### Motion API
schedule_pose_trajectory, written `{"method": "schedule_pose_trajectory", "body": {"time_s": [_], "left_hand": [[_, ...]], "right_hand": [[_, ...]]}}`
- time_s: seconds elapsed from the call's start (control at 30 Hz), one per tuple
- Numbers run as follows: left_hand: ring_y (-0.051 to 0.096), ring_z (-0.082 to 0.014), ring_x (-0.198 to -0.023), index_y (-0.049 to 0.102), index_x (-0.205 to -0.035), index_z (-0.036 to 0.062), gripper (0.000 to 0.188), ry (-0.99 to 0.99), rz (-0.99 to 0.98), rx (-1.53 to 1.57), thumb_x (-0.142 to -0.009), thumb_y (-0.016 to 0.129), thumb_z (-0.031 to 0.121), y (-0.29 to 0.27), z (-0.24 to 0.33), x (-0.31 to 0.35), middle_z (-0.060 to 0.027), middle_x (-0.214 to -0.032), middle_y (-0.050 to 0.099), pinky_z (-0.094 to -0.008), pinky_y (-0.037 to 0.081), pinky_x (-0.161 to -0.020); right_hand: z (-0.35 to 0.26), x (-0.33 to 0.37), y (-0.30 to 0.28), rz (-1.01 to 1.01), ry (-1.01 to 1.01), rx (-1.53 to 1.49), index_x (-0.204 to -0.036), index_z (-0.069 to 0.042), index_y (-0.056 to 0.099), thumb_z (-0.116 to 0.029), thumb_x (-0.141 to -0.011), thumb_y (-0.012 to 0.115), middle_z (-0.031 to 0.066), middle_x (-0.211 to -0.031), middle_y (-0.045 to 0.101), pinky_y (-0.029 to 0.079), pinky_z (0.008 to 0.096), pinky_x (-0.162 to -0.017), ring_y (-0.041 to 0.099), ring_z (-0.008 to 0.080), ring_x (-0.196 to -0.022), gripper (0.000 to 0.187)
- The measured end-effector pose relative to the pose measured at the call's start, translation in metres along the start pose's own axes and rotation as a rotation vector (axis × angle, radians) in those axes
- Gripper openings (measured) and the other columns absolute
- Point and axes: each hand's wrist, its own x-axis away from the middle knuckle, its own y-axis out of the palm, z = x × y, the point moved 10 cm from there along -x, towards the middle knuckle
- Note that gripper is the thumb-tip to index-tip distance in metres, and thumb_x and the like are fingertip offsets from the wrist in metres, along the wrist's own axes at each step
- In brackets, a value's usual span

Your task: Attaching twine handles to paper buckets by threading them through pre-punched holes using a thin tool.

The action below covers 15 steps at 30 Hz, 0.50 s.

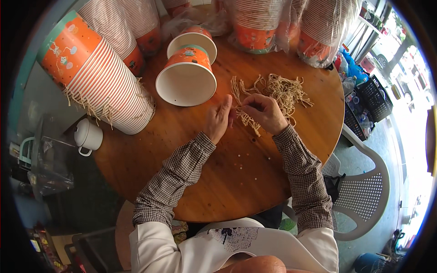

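Just beyond right grip [266, 113]: tangled beige cord pile [286, 90].

two hands [218, 119] [266, 113]; two loose tubs [186, 85] [195, 42]; one mug [89, 135]

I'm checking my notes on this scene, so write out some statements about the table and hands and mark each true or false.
1. The pile of tan strings lies to the left of the left hand. False: it lies to the right, by the right hand.
2. The nearer loose tub has its open mouth toward the person. True.
3. The mug beside the unwrapped tub stack is black. False: it is white.
4. Tan strands stick out of that stack. True.
5. The chair at the right is brown. False: it is white.
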Motion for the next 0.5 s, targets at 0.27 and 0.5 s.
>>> {"method": "schedule_pose_trajectory", "body": {"time_s": [0.27,0.5], "left_hand": [[0.056,-0.0153,-0.056,0.055,-0.080,0.0017,0.033,0.394,0.082,-0.411,-0.097,0.057,0.030,0.001,0.032,0.010,-0.0060,-0.064,0.055,-0.0310,0.044,-0.052],[0.056,-0.0125,-0.059,0.056,-0.088,0.0029,0.026,0.351,0.014,-0.378,-0.097,0.058,0.028,-0.006,0.021,0.025,-0.0043,-0.068,0.058,-0.0276,0.045,-0.055]], "right_hand": [[0.041,-0.007,-0.003,-0.028,0.039,0.261,-0.103,-0.003,0.062,-0.023,-0.089,0.064,0.0083,-0.084,0.066,0.051,0.0335,-0.067,0.063,0.0191,-0.072,0.024],[0.082,-0.014,-0.143,0.382,-0.067,0.980,-0.100,-0.010,0.067,-0.028,-0.087,0.062,0.0124,-0.101,0.065,0.049,0.0412,-0.086,0.060,0.0313,-0.100,0.023]]}}
